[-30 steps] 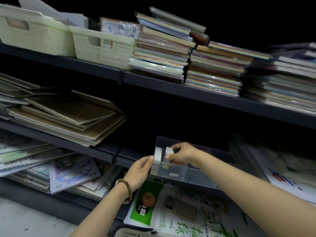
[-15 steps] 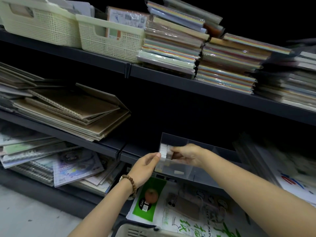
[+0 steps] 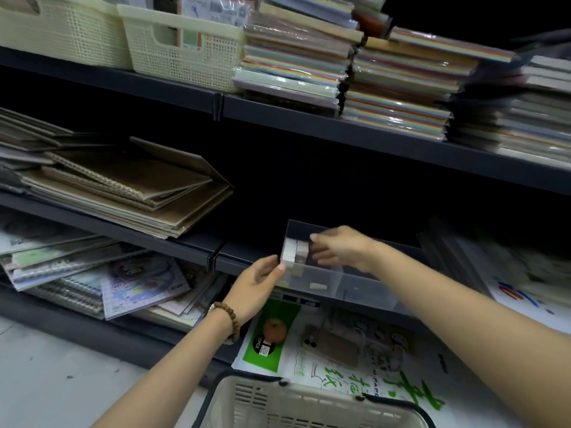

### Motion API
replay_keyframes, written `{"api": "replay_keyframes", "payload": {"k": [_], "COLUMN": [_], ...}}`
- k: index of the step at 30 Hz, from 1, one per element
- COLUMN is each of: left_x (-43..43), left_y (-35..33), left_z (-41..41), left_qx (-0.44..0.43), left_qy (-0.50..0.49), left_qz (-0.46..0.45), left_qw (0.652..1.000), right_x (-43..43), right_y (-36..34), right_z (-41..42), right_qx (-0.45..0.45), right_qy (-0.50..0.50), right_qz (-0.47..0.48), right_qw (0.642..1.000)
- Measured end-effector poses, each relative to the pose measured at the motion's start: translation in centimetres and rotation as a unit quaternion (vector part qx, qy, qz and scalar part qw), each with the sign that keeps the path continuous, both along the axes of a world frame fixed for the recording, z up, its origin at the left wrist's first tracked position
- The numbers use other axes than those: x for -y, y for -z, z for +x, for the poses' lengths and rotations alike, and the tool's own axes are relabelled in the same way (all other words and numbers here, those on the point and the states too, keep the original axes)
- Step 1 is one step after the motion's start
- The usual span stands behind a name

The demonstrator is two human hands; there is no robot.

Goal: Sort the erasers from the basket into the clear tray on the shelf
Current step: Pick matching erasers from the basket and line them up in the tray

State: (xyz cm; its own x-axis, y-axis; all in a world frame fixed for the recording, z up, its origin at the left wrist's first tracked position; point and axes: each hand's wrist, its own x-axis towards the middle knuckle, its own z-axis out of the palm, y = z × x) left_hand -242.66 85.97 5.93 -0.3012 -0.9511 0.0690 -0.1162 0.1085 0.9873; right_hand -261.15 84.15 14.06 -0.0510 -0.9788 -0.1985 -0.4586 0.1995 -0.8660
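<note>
Head | right hand (image 3: 340, 251) blurred beside erasers (image 3: 295, 250) | basket (image 3: 309, 403) cut off

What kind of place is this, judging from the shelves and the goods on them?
Probably a stationery shop or its stockroom: dark metal shelves carry stacks of wrapped coloured paper packs, piles of spiral notebooks, and a clear tray holding erasers.

On the top shelf board (image 3: 309, 118) two cream lattice baskets (image 3: 182, 54) stand side by side. Right of them are two stacks of coloured paper packs (image 3: 293, 66) in clear wrap. One level lower, at the left, lie brown spiral notebooks (image 3: 129, 193) — piled unevenly. Under them lies a tilted purple cartoon notebook (image 3: 139, 288), and near it a green-and-white pack (image 3: 272, 332) with an orange fruit picture. The floor (image 3: 46, 381) is pale.
</note>
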Motion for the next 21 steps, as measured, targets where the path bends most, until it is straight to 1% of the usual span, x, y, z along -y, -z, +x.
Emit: {"api": "replay_keyframes", "payload": {"k": [2, 3, 5, 6, 8, 10, 11, 14, 16, 19, 21], "left_x": [-0.8, -1.3, -2.4, -3.0, -4.4, -6.0, -6.9, -9.5, -11.4, -14.2, -15.6], "left_y": [0.7, 1.2, 2.4, 3.2, 5.2, 7.7, 9.1, 14.1, 17.6, 22.5, 25.2], "left_z": [0.4, 0.6, 1.0, 1.0, 0.9, 0.3, -0.1, -1.1, -1.5, -1.8, -1.8], "left_qx": [0.009, 0.027, 0.076, 0.101, 0.161, 0.223, 0.235, 0.259, 0.292, 0.32, 0.361], "left_qy": [-0.011, -0.014, -0.014, -0.005, 0.035, 0.079, 0.093, 0.116, 0.124, 0.127, 0.145], "left_qz": [-0.007, -0.017, -0.034, -0.035, -0.028, -0.011, 0.011, 0.102, 0.147, 0.223, 0.256], "left_qw": [1.0, 0.999, 0.996, 0.994, 0.986, 0.972, 0.967, 0.953, 0.937, 0.912, 0.885], "right_x": [-2.2, -3.5, -6.3, -7.6, -10.0, -12.2, -13.2, -16.3, -18.5, -21.6, -23.4], "right_y": [-1.0, -1.2, -0.4, 0.6, 3.7, 8.0, 10.6, 18.3, 23.3, 29.3, 32.4], "right_z": [-0.7, -1.1, -1.9, -2.3, -3.3, -4.2, -4.7, -5.8, -6.5, -7.3, -7.7], "right_qx": [0.004, 0.009, 0.03, 0.047, 0.087, 0.106, 0.103, 0.051, 0.049, 0.037, 0.015], "right_qy": [-0.018, -0.024, -0.036, -0.037, -0.027, -0.007, 0.002, 0.013, 0.035, 0.062, 0.057], "right_qz": [-0.062, -0.081, -0.086, -0.072, -0.012, 0.063, 0.1, 0.206, 0.267, 0.334, 0.368], "right_qw": [0.998, 0.996, 0.995, 0.996, 0.996, 0.992, 0.99, 0.977, 0.962, 0.94, 0.928]}}
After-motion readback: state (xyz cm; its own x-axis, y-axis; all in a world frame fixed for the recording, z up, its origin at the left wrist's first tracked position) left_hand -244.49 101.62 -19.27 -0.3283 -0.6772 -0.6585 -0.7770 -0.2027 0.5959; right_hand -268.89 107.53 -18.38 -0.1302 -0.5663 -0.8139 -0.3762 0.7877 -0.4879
